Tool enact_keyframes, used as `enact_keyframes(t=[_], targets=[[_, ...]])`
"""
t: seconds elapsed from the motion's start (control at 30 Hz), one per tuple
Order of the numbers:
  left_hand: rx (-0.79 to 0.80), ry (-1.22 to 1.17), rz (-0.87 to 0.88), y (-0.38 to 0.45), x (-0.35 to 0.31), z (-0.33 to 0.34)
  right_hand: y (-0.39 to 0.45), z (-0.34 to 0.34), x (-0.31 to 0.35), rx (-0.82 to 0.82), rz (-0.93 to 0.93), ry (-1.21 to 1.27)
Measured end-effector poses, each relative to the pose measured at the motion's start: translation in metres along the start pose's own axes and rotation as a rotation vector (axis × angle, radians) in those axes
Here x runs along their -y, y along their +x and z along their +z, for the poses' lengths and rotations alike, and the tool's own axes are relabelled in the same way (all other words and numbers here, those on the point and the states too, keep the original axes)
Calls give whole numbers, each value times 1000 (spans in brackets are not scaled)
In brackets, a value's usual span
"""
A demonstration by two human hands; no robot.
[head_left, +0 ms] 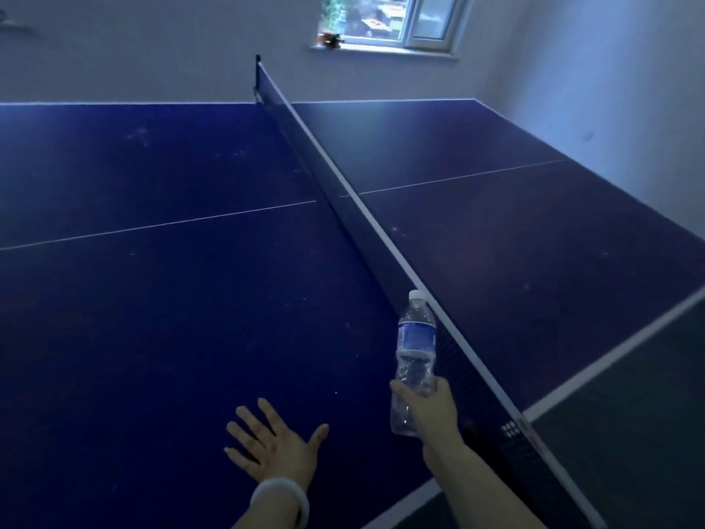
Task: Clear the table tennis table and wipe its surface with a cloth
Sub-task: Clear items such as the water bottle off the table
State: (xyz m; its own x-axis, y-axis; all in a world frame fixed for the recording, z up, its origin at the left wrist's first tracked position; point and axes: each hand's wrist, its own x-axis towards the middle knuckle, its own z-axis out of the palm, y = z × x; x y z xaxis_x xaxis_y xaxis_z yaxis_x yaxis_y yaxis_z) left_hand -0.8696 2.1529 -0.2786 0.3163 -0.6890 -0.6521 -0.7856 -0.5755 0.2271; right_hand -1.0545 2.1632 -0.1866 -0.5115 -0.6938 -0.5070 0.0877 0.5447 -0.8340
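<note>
Gripping bottle (414, 357) in right hand (427, 406) beside net (343, 200) | left hand (272, 448) spread wide above table (152, 299)

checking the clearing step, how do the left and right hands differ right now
The right hand grips a clear water bottle near its base; the left hand holds nothing. The right hand's fingers curl round the bottle; the left hand's are spread, palm up. The left wrist wears a pale bangle; the right is bare. Both hang over the blue table.

The worktop (152, 299) ran off the left edge; a small dark object (331, 40) on the windowsill was too blurred to identify.
</note>
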Motion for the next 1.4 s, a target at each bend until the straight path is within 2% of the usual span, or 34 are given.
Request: enact_keyframes(t=[0.13,0.3,0.43,0.57,0.73,0.93,1.03,1.23,1.4], targets=[[-11,30,21,-5,0,-4,-29,-29,-5,-23,-27,64],[54,-33,34,-15,-7,-31,-46,-74,-4,-101,-80,182],[-21,-126,298,-63,-57,-37,-50,-116,-7,-152,-89,313],[23,-292,606,-134,-135,-17,-51,-175,-4,-177,-154,356],[87,-273,879,-246,-226,43,-56,-302,2,-234,-242,366],[201,-123,1004,-364,-322,137,-64,-483,-11,-409,-329,379],[249,-48,1058,-415,-359,185,-65,-559,-26,-486,-316,379],[292,96,1189,-481,-436,269,-46,-650,-44,-614,-266,521],[335,220,1237,-491,-508,338,9,-703,-52,-647,-192,511]])
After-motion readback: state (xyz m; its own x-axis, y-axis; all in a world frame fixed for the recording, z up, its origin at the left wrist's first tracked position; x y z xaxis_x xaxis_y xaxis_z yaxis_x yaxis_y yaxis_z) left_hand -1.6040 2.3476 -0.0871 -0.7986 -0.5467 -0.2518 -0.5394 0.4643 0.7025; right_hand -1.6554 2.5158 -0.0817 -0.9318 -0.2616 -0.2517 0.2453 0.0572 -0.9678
